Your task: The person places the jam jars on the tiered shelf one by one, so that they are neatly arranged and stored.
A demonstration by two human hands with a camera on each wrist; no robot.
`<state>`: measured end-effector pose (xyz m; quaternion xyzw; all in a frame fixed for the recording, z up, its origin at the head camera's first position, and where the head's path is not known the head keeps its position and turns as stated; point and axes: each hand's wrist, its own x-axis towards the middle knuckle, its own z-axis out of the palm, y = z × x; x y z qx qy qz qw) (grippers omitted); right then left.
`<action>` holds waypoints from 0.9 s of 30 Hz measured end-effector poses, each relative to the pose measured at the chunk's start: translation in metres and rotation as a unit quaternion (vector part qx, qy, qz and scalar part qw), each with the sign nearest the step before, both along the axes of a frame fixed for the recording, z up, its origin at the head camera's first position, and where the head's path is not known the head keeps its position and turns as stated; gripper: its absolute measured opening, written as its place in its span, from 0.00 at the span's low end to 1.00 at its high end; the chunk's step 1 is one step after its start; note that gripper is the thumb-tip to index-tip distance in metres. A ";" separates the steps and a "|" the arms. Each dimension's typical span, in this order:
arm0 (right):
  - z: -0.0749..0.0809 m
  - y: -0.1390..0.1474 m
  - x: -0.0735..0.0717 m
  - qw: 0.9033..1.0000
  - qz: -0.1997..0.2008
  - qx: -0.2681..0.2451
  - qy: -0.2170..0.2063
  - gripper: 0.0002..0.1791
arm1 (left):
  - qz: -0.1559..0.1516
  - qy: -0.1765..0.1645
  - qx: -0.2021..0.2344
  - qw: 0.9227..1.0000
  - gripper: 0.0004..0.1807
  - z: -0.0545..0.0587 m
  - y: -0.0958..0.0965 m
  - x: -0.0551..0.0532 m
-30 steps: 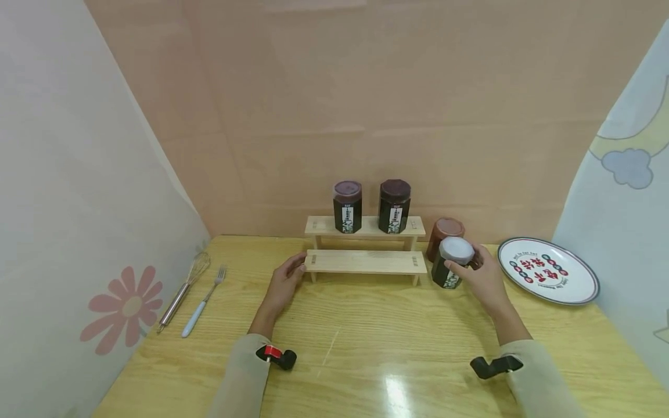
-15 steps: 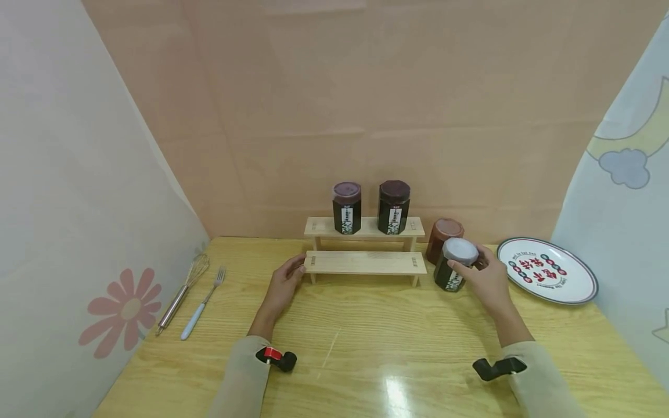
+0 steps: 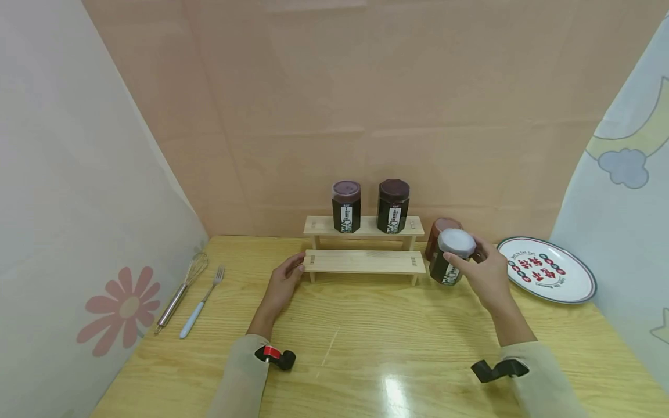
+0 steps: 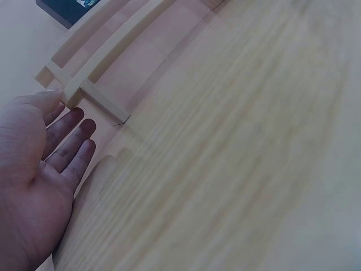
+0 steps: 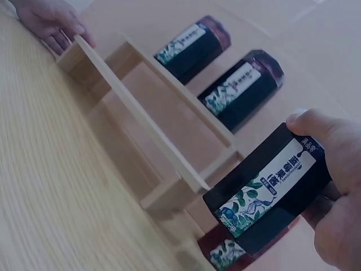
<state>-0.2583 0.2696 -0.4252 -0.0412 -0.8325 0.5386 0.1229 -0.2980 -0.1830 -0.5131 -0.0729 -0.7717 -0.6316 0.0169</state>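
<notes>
Gripping a white-topped jar [image 5: 268, 180] in the right hand [image 3: 488, 276], with thumb on the near side and fingers curled round the far side, spread to the width of the body. Holding it to the left of that palm, just beside the right end of the stand [image 3: 366, 261], in front of a red jar [image 3: 435, 244] and partly hiding it. Cannot tell of any contact with the surface [image 3: 366, 337] below.

Touching the left end of the lower shelf with the left hand [image 3: 282, 284], with thumb at the corner of the board and fingers relaxed, slightly bent and parted. Cannot make out a firm pinch there.

Can see two dark jars [image 3: 346, 215] upright and apart on the upper shelf, between and beyond the hands. To the right of the right hand, can see a plate [image 3: 546, 270] with red characters; well to the left of the left hand, a fork [image 3: 197, 310], and just beyond that, a whisk [image 3: 179, 294].
</notes>
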 end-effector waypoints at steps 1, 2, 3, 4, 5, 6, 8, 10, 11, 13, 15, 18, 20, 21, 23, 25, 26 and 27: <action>0.002 -0.003 0.000 1.000 0.001 0.004 0.002 0.50 | 0.001 -0.001 -0.001 1.000 0.24 0.000 0.000 0.000; 0.003 -0.005 0.000 1.000 0.003 0.007 0.006 0.50 | 0.002 -0.002 -0.001 1.000 0.24 -0.001 0.000 -0.001; 0.004 -0.008 0.000 1.000 0.004 0.012 0.011 0.50 | 0.004 -0.003 0.000 1.000 0.24 -0.001 0.000 -0.001; 0.005 -0.011 0.000 1.000 0.004 0.016 0.017 0.50 | 0.005 -0.004 -0.001 1.000 0.24 0.000 0.001 -0.001; 0.007 -0.013 0.001 0.999 0.004 0.021 0.024 0.50 | 0.006 -0.004 -0.003 1.000 0.24 0.000 0.001 -0.001; 0.008 -0.015 0.001 0.999 0.004 0.024 0.030 0.50 | 0.007 -0.006 -0.004 1.000 0.24 0.001 0.002 -0.001; 0.010 -0.018 0.001 0.999 0.004 0.025 0.041 0.50 | 0.011 -0.013 -0.002 1.000 0.24 0.002 0.003 -0.001; 0.012 -0.020 0.002 0.999 0.005 0.023 0.045 0.49 | 0.010 -0.010 -0.003 1.000 0.24 0.003 0.003 0.000; 0.013 -0.020 0.002 0.999 0.006 0.021 0.046 0.49 | 0.008 -0.009 -0.002 1.000 0.24 0.003 0.002 0.000; 0.016 -0.022 0.002 0.999 0.008 0.017 0.043 0.49 | 0.003 -0.006 0.000 1.000 0.25 0.002 0.000 0.000; 0.018 -0.024 0.001 0.999 0.010 0.015 0.041 0.50 | -0.003 0.001 -0.002 1.000 0.25 0.002 -0.001 0.001; 0.020 -0.030 -0.001 0.999 0.010 0.009 0.043 0.49 | -0.002 0.003 -0.001 1.000 0.25 0.001 -0.002 0.001; 0.019 -0.036 -0.003 0.999 0.008 0.003 0.050 0.47 | 0.002 0.006 -0.003 1.000 0.24 0.001 -0.001 0.001; 0.019 -0.038 -0.005 0.998 0.006 0.000 0.055 0.46 | 0.002 0.007 -0.004 1.000 0.24 0.001 -0.001 0.001; 0.018 -0.045 -0.007 0.998 0.006 -0.009 0.066 0.42 | 0.003 0.007 -0.004 1.000 0.24 0.000 0.000 0.001; 0.017 -0.051 -0.009 0.997 0.005 -0.016 0.074 0.39 | 0.002 0.006 -0.007 1.000 0.24 -0.001 0.000 0.000; 0.017 -0.054 -0.010 0.997 0.007 -0.019 0.076 0.39 | 0.002 0.005 -0.006 1.000 0.24 -0.001 0.000 0.000; 0.017 -0.057 -0.010 0.997 0.010 -0.022 0.076 0.39 | 0.001 0.006 -0.007 1.000 0.24 -0.001 0.000 -0.001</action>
